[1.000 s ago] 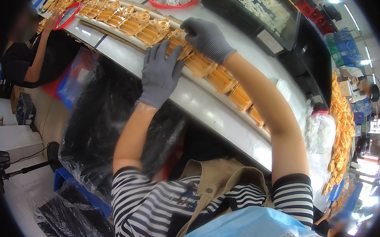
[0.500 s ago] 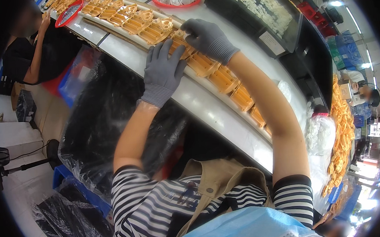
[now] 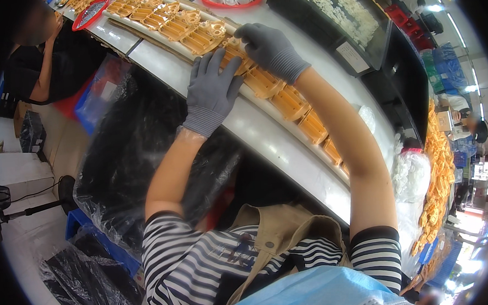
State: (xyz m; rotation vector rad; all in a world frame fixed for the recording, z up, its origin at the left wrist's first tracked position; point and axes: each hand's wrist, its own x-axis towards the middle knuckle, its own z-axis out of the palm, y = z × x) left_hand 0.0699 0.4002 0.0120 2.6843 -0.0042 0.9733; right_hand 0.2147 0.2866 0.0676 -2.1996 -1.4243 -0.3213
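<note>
A line of orange plastic housings (image 3: 200, 40) rests in a long pale channel on the white table and continues toward the lower right, past the housing (image 3: 291, 103) near my right forearm. Both of my hands wear grey knit gloves. My left hand (image 3: 210, 88) lies over the near side of one housing in the line, fingers spread and touching it. Across the far end of that same housing, my right hand (image 3: 271, 49) has its fingers bent together, thumb side toward the part. Whatever those fingertips grip, if anything, is hidden.
Beyond the line are a red tray (image 3: 231, 5) of white round parts and a black bin (image 3: 300, 20) of small white pieces. A red bowl (image 3: 105, 0) holds tiny grey pieces. Orange parts (image 3: 435, 175) are heaped at right. Another person's arm (image 3: 46, 69) shows upper left.
The whole view has shifted very slightly. Both hands keep nearly the same places on the housing, with the left fingers drawn marginally closer to the right hand.
</note>
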